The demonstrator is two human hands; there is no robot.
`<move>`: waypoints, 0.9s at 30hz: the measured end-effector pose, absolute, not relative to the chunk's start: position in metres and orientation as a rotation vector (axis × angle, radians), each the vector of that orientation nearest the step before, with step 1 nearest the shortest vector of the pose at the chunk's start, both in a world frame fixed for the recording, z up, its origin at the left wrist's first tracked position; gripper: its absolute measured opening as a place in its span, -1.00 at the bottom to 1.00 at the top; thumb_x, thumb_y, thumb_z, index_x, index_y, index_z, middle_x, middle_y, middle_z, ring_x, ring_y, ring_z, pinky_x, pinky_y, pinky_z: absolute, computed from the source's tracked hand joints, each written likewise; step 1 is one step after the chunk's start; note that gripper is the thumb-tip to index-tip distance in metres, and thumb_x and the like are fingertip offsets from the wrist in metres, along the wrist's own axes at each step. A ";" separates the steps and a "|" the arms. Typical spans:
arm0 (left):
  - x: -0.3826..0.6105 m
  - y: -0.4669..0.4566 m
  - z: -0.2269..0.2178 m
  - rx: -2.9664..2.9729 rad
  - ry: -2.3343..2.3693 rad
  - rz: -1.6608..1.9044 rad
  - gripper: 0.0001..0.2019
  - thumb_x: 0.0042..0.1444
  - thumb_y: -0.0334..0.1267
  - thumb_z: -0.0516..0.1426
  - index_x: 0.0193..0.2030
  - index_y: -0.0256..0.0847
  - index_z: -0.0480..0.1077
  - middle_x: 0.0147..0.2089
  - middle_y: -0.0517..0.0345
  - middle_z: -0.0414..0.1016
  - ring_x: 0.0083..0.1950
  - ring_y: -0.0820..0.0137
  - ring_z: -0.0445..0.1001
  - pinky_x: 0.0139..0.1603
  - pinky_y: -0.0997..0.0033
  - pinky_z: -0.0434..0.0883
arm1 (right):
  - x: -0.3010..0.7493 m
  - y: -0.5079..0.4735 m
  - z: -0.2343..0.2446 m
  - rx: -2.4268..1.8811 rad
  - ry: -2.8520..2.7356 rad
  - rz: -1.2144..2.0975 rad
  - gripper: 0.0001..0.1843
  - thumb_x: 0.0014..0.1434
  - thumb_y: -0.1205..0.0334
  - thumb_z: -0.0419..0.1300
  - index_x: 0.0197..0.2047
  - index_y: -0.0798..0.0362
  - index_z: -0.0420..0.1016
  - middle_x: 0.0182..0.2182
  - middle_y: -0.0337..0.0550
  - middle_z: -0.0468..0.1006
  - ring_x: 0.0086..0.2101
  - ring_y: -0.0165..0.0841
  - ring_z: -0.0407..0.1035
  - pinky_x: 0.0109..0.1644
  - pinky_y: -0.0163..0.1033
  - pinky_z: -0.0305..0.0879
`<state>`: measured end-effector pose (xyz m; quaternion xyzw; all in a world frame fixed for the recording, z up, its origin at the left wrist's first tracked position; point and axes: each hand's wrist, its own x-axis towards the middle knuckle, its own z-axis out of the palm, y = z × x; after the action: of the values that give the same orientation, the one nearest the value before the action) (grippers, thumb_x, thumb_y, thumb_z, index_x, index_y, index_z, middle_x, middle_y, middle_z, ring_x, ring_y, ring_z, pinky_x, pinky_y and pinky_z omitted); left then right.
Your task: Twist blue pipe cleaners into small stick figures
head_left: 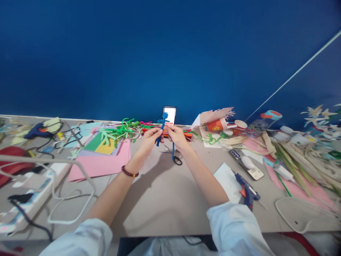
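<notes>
Pinching a blue pipe-cleaner figure (160, 132) at center frame between the fingertips of my left hand (150, 140) and right hand (176, 138) (scissors (168, 152) just below).

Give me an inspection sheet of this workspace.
surface: beige tabletop, crowded along the back and both sides
job's things: blue pipe-cleaner figure, pinched between both hands
clutter: green pipe-cleaner figures, pink paper, black-handled scissors, blue glue gun, orange paper cup
hands: left hand, with a beaded bracelet; right hand
cables: white cable looped beside a power strip
surroundings: blue wall; other people: nothing seen
</notes>
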<state>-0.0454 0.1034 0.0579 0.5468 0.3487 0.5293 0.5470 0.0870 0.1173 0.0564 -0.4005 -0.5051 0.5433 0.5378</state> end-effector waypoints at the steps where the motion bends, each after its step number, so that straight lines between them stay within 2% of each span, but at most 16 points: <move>1: -0.045 0.104 0.059 1.195 0.767 1.218 -0.82 0.01 -0.20 0.19 -0.47 -0.27 0.40 -0.58 0.20 0.35 -0.56 0.52 0.32 -0.52 0.52 0.26 | 0.087 0.117 0.056 -0.894 -1.181 1.370 -0.64 -0.08 -0.05 0.29 -0.43 0.12 0.44 -0.67 -0.34 0.34 -0.71 -0.60 0.08 -0.66 -0.40 -0.16; 3: -0.044 0.102 0.062 0.997 0.663 1.140 -0.86 -0.01 -0.26 0.19 -0.47 -0.30 0.40 -0.57 0.21 0.32 -0.59 0.55 0.29 -0.55 0.54 0.26 | 0.088 0.116 0.057 -0.771 -1.150 1.507 -0.60 -0.12 -0.08 0.32 -0.48 0.12 0.41 -0.69 -0.33 0.34 -0.73 -0.59 0.13 -0.70 -0.42 -0.20; 6: -0.042 0.097 0.069 0.773 0.520 1.008 -0.84 0.05 -0.33 0.14 -0.51 -0.32 0.35 -0.57 0.23 0.24 -0.63 0.62 0.19 -0.61 0.59 0.22 | 0.090 0.114 0.059 -0.697 -1.141 1.652 -0.59 -0.13 -0.07 0.34 -0.43 0.12 0.42 -0.65 -0.30 0.42 -0.70 -0.56 0.26 -0.73 -0.47 -0.17; 10: -0.041 0.093 0.072 0.681 0.442 0.893 -0.81 0.09 -0.31 0.10 -0.51 -0.31 0.33 -0.59 0.25 0.18 -0.65 0.62 0.15 -0.65 0.59 0.19 | 0.093 0.112 0.064 -0.744 -1.112 1.659 -0.57 -0.19 -0.07 0.38 -0.42 0.12 0.44 -0.60 -0.26 0.48 -0.65 -0.50 0.34 -0.70 -0.46 0.03; 13: -0.040 0.095 0.068 0.845 0.571 1.003 -0.83 0.04 -0.22 0.14 -0.46 -0.28 0.37 -0.56 0.21 0.29 -0.60 0.53 0.28 -0.59 0.51 0.28 | 0.094 0.112 0.067 -0.825 -1.146 1.550 -0.58 -0.19 -0.06 0.37 -0.46 0.14 0.45 -0.66 -0.28 0.42 -0.72 -0.53 0.21 -0.70 -0.41 -0.03; 16: -0.039 0.097 0.062 1.111 0.755 1.231 -0.83 0.00 -0.18 0.20 -0.41 -0.25 0.39 -0.56 0.22 0.36 -0.57 0.52 0.33 -0.55 0.51 0.28 | 0.094 0.113 0.068 -0.935 -1.160 1.371 -0.59 -0.16 -0.03 0.35 -0.38 0.16 0.52 -0.73 -0.38 0.27 -0.74 -0.61 0.00 -0.67 -0.38 -0.14; 18: -0.038 0.098 0.059 1.229 0.839 1.348 -0.84 0.01 -0.17 0.20 -0.39 -0.23 0.41 -0.59 0.25 0.35 -0.59 0.54 0.31 -0.54 0.53 0.26 | 0.093 0.114 0.067 -0.984 -1.172 1.291 -0.57 -0.13 -0.01 0.33 -0.30 0.17 0.53 -0.72 -0.38 0.25 -0.69 -0.58 0.04 -0.61 -0.37 -0.07; 21: -0.037 0.100 0.056 1.241 0.893 1.432 -0.84 0.02 -0.16 0.18 -0.38 -0.22 0.42 -0.59 0.27 0.34 -0.61 0.56 0.29 -0.53 0.53 0.27 | 0.091 0.115 0.065 -0.999 -1.168 1.251 -0.55 -0.14 0.00 0.32 -0.24 0.15 0.51 -0.63 -0.34 0.32 -0.63 -0.57 0.09 -0.56 -0.37 -0.02; 27: -0.038 0.101 0.056 1.205 0.902 1.430 -0.85 0.01 -0.16 0.19 -0.40 -0.21 0.42 -0.58 0.27 0.34 -0.61 0.55 0.29 -0.53 0.51 0.28 | 0.089 0.117 0.062 -0.979 -1.154 1.265 -0.65 -0.16 0.02 0.32 -0.40 0.11 0.44 -0.63 -0.37 0.31 -0.66 -0.60 -0.01 -0.62 -0.38 -0.15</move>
<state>-0.0378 0.1008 0.0562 0.5000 0.3742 0.5934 0.5078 0.0889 0.1166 0.0620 -0.4138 -0.4881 0.5347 0.5519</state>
